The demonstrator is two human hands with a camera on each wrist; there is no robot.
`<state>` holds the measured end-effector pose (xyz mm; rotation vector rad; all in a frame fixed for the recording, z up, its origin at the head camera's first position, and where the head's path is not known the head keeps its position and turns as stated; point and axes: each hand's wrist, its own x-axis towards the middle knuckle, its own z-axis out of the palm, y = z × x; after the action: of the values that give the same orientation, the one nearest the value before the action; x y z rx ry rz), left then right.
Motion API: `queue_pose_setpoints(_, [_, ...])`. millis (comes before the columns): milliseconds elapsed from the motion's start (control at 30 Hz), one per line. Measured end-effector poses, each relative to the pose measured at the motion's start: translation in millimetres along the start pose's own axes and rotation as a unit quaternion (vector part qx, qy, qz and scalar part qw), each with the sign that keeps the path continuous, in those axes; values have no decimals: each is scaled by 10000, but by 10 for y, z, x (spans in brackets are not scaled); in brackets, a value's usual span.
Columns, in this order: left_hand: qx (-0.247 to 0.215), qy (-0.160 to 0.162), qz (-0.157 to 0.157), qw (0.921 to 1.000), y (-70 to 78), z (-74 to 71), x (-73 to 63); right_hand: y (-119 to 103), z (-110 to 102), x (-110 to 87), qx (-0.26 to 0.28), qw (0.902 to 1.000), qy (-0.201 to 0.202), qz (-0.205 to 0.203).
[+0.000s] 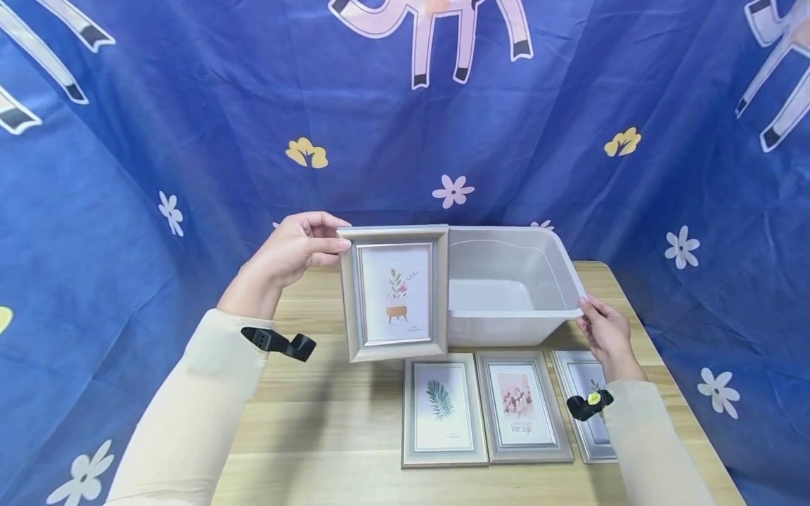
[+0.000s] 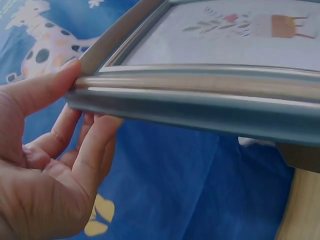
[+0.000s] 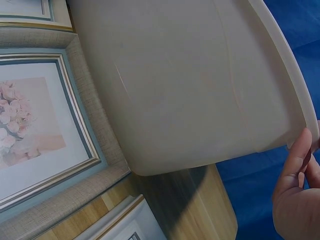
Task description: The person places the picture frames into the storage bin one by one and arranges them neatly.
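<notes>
My left hand (image 1: 292, 247) pinches the upper left corner of a picture frame (image 1: 441, 295), holding it up in front of the bin's left part. The frame shows a potted plant print; in the left wrist view the thumb lies on the front of the frame (image 2: 210, 87) and the fingers go behind it. My right hand (image 1: 605, 332) grips the rim of a white plastic bin (image 1: 500, 329) at its near right corner. In the right wrist view, thumb and fingers of the right hand (image 3: 300, 195) pinch that rim.
On the wooden table (image 1: 316, 436) lie a leaf-print frame (image 1: 443, 457), a flower-print frame (image 1: 525, 453) and a third frame (image 1: 572, 379), partly under my right wrist. Behind hangs a blue patterned curtain (image 1: 373, 140).
</notes>
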<state>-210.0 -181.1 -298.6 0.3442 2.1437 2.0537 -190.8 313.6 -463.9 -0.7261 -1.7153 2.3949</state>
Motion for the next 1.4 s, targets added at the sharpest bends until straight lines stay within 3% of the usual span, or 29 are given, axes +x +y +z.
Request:
queue_pose_setpoints(333, [-1079, 529, 411, 9919, 154, 309, 153, -2, 8, 17, 42, 10000, 52, 4])
queue_pose_setpoints(533, [-1372, 943, 532, 9846, 214, 525, 243, 11, 5, 26, 294, 9991, -158, -255])
queue_pose_setpoints(733, [-1664, 1332, 622, 9750, 232, 741, 308, 7, 2, 21, 350, 9989, -213, -237])
queue_pose_setpoints(1000, [-1882, 1780, 833, 9623, 183, 984, 401, 8, 0, 25, 346, 9990, -188, -200])
queue_pose_setpoints(1167, [-1800, 2133, 989, 9552, 97, 1129, 482, 17, -3, 33, 347, 9989, -232, -212])
queue_pose_setpoints(1400, [-1474, 2712, 979, 9461, -59, 1289, 571, 24, -6, 33, 355, 9989, -236, -196])
